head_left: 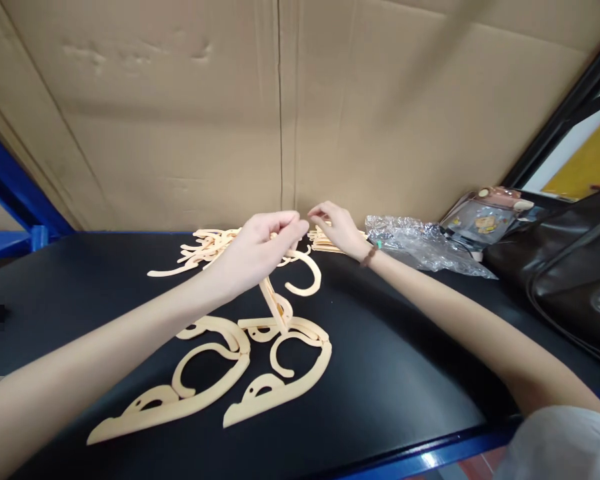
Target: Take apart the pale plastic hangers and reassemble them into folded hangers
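Note:
My left hand (pixel 265 248) is closed around the top of a peach-coloured folding hanger; its curved hook (pixel 313 280) sticks out to the right, and one folded arm (pixel 274 303) hangs below. Just right of it, my right hand (pixel 337 228) has its fingers bent and drawn together above a stack of straight peach parts (pixel 323 241). Whatever its fingertips pinch, if anything, is too small to make out. Two unfolded hangers lie on the black tabletop nearer me, one at left (pixel 213 387) and one at right (pixel 300 383).
A loose heap of peach hanger parts (pixel 200 250) lies behind my left forearm. At the back right are a clear plastic bag (pixel 425 247), a printed pouch (pixel 480 217) and a dark leather bag (pixel 570 273). Cardboard (pixel 180 133) walls off the back; blue frame posts (pixel 10 193) stand left.

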Demonstrator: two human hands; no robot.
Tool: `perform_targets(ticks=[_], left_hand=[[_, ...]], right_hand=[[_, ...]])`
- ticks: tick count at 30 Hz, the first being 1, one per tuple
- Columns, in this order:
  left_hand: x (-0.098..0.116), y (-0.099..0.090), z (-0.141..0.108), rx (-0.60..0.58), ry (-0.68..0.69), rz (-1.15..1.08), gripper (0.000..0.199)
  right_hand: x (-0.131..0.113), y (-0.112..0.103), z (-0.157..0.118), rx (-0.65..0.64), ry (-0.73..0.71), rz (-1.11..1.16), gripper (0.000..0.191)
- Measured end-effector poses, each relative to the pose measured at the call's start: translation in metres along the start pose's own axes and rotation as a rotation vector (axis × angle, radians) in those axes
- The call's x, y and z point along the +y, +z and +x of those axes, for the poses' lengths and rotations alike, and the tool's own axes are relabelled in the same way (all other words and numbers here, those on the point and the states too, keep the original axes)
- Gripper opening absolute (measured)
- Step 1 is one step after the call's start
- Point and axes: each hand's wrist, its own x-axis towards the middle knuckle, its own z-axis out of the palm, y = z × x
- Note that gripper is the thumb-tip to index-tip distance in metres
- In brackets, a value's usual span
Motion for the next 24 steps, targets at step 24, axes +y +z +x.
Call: perform_targets(ticks=[24], left_hand=[[-0.016,-0.021,0.011,0.008,-0.135,-0.175,0.026]], right_hand=[[-0.058,-0.054,-0.039,0.134,-0.11,0.078,0.019]])
